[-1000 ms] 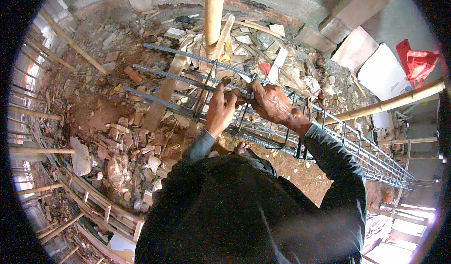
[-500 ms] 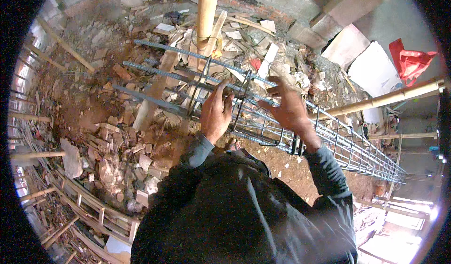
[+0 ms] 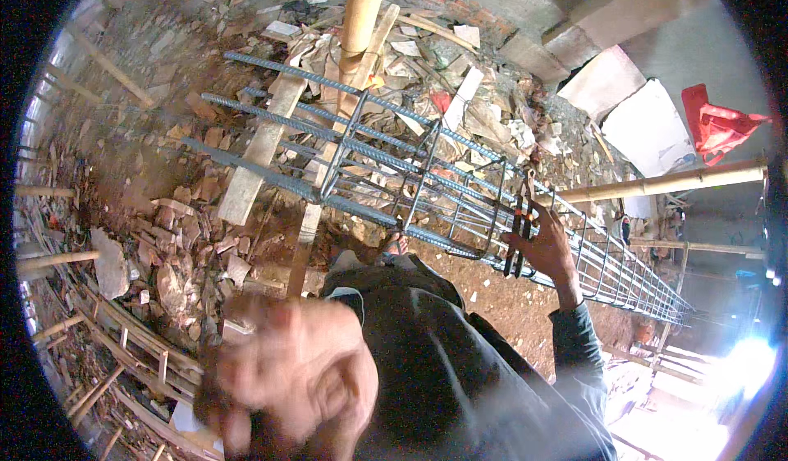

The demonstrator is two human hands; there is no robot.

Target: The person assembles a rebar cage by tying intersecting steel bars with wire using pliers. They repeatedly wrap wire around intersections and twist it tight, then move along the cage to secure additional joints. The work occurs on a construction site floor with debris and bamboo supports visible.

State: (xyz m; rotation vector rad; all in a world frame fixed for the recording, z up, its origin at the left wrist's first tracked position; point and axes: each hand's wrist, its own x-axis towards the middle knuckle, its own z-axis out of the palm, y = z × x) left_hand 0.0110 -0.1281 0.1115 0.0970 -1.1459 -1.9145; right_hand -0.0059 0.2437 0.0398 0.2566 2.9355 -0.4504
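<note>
A long rebar cage [image 3: 377,145] of ribbed steel bars and square stirrups slants across in front of me, from upper left to far right. At its middle, my right hand [image 3: 546,243] closes around a pair of dark pincers [image 3: 519,215] with orange marks, their jaws pointing away from me over the bars. My left hand [image 3: 295,371] is raised close to the camera at the lower left, off the cage. Motion smears its fingers, so whether they hold anything is hidden.
Wooden planks [image 3: 264,149] lie under the cage's left end. An upright bamboo pole [image 3: 361,26] stands beyond it, and another bamboo pole [image 3: 657,185] crosses at right. Broken rubble [image 3: 176,272] covers the ground at left. A red bag [image 3: 718,124] lies by pale boards [image 3: 648,124].
My left hand has left the bars and come up toward the camera at lower left. My right hand has moved right and now grips the pincers on the cage.
</note>
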